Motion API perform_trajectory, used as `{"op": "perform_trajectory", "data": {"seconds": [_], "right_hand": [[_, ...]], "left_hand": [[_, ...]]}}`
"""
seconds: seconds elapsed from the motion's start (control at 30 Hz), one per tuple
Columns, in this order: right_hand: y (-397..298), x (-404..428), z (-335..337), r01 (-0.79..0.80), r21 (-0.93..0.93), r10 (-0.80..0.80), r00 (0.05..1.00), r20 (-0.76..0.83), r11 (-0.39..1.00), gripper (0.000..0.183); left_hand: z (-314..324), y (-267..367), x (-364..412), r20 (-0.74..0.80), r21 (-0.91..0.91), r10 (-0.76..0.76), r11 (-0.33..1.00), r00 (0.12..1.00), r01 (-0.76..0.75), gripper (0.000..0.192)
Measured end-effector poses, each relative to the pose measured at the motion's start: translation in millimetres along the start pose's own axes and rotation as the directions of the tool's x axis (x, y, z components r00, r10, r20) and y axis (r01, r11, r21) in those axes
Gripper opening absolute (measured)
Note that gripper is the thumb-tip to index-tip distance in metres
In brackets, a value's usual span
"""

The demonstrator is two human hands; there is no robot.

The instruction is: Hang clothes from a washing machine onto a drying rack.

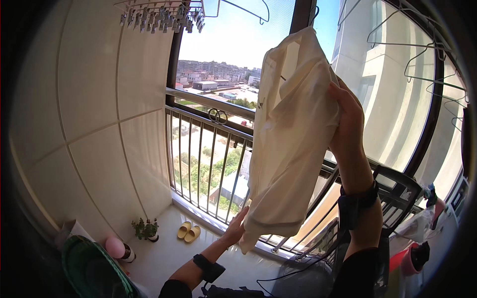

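Observation:
A cream-coloured long-sleeved garment (287, 149) hangs in front of me from a hanger whose dark hook (316, 12) shows above its top. My right hand (346, 111) grips the garment's upper right side, the thumb on the near face and the other fingers mostly behind the cloth. Low on the opposite side, my left hand (235, 227) is against the garment's lower left edge. Part of that hand is hidden by the cloth, so whether its fingers pinch the fabric cannot be told.
A clip hanger with several metal pegs (160, 18) hangs upper left; wire hangers (406, 43) hang at right. Behind the garment runs a metal railing (208, 156). Yellow slippers (189, 232), a potted plant (146, 229) and a green bin (93, 268) stand below. A dark chair (398, 197) is at right.

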State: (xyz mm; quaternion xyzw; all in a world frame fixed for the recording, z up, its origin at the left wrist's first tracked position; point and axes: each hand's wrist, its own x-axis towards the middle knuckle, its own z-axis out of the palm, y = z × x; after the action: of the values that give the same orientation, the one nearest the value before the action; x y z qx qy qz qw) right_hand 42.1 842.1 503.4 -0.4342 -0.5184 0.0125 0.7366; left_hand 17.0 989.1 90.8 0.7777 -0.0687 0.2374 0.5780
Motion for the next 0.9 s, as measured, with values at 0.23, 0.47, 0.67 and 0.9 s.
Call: {"op": "perform_trajectory", "data": {"seconds": [0.23, 0.47, 0.67, 0.9], "right_hand": [[-8.6, 114.7, 25.6, 0.353, -0.535, -0.381, 0.922, 0.063, 0.767, 0.036], [-11.1, 225.5, 78.7, 0.444, -0.389, -0.505, 0.861, -0.063, 0.807, 0.036], [-15.1, 265.9, 91.6, 0.334, -0.548, -0.479, 0.866, -0.143, 0.767, 0.043], [5.0, 285.9, 91.5, 0.232, -0.525, -0.422, 0.864, -0.276, 0.819, 0.048]], "left_hand": [[-25.9, 21.6, -19.9, -0.167, -0.109, -0.032, 0.994, 0.985, 0.014, 0.059], [-53.6, 13.8, -46.9, -0.247, -0.023, -0.070, 0.998, 0.967, 0.066, 0.065], [-74.3, 8.2, -70.0, -0.309, -0.041, -0.084, 0.996, 0.947, 0.075, 0.065], [-88.0, -1.1, -71.1, -0.359, -0.088, -0.087, 0.994, 0.929, 0.059, 0.066]]}}
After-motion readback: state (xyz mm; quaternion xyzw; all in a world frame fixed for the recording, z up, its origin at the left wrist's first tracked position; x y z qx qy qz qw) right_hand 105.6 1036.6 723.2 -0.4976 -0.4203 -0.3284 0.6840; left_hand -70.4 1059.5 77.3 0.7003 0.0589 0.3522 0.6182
